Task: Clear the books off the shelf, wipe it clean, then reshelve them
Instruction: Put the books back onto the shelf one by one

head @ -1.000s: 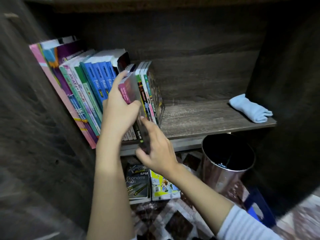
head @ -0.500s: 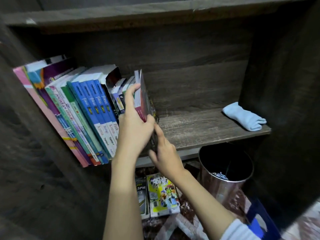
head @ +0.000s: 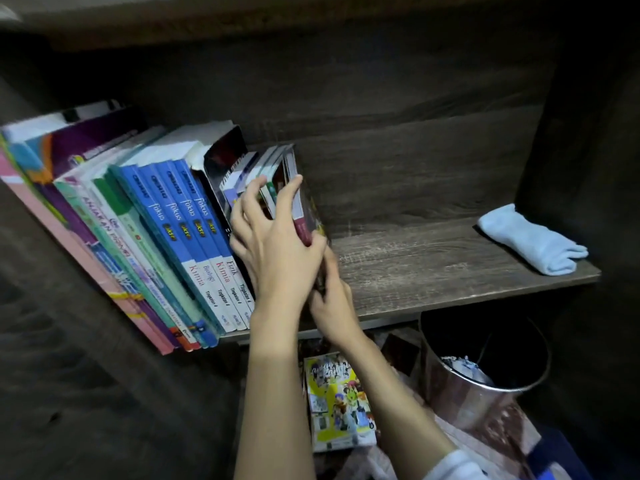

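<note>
A row of books leans leftward on the dark wooden shelf (head: 433, 271), among them several blue "fokus" books (head: 183, 223). At the row's right end stands a small stack of thin books (head: 294, 188). My left hand (head: 273, 244) wraps over their spines with fingers spread across the tops. Just below and to the right, my right hand (head: 332, 306) presses against the bottom front edge of the same stack; its fingers are partly hidden behind the left hand. A folded light blue cloth (head: 530, 240) lies at the shelf's far right.
Below the shelf stands a shiny metal bin (head: 485, 375) with scraps inside. A yellow comic book (head: 339, 403) lies on the patterned floor beneath my arms. Dark wooden side walls close the shelf on both sides.
The small stack has gone from tilted out over the shelf's front edge to upright and pushed back against the row. Both hands followed it inward.
</note>
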`<state>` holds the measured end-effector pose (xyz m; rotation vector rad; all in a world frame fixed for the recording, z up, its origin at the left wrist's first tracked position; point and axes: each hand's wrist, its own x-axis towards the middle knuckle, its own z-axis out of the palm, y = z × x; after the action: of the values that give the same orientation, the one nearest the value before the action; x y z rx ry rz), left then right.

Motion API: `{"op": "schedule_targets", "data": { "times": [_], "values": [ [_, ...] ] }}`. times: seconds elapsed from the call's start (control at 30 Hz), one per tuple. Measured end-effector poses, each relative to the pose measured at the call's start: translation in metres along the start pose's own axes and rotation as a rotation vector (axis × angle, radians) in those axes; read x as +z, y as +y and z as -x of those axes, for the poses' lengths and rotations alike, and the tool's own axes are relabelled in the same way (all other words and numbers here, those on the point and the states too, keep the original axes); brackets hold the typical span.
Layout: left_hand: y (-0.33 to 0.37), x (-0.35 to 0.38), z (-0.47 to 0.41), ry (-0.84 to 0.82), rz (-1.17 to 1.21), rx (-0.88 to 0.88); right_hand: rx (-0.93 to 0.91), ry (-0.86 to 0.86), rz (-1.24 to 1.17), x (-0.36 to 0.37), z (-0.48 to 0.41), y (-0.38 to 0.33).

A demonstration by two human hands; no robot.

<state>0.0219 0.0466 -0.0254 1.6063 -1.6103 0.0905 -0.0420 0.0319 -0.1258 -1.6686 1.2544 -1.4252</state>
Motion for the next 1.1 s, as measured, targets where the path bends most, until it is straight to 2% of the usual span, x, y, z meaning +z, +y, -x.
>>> {"op": "schedule_targets", "data": {
  "times": [0.37,0.5,0.67,0.83,0.93,1.1],
  "values": [
    [-0.024,0.020,-0.020,0.064,0.027,0.060,0.050,-0.118,-0.139,-0.006,-0.034,0.021],
    [-0.024,0.024,-0.021,0.115,0.014,0.012,0.060,-0.170,-0.167,-0.008,-0.041,0.035],
    [-0.020,0.030,-0.020,0.187,-0.002,-0.053,0.183,-0.120,-0.240,-0.006,-0.051,0.049],
    [-0.019,0.030,-0.022,0.272,0.097,-0.069,0.237,-0.183,-0.264,-0.005,-0.058,0.058],
    [-0.019,0.030,-0.022,0.311,0.185,-0.064,0.232,-0.210,-0.182,-0.005,-0.058,0.055],
    [-0.015,0.023,-0.021,0.308,0.312,-0.026,0.226,-0.304,-0.289,-0.009,-0.060,0.049]
  ]
}}
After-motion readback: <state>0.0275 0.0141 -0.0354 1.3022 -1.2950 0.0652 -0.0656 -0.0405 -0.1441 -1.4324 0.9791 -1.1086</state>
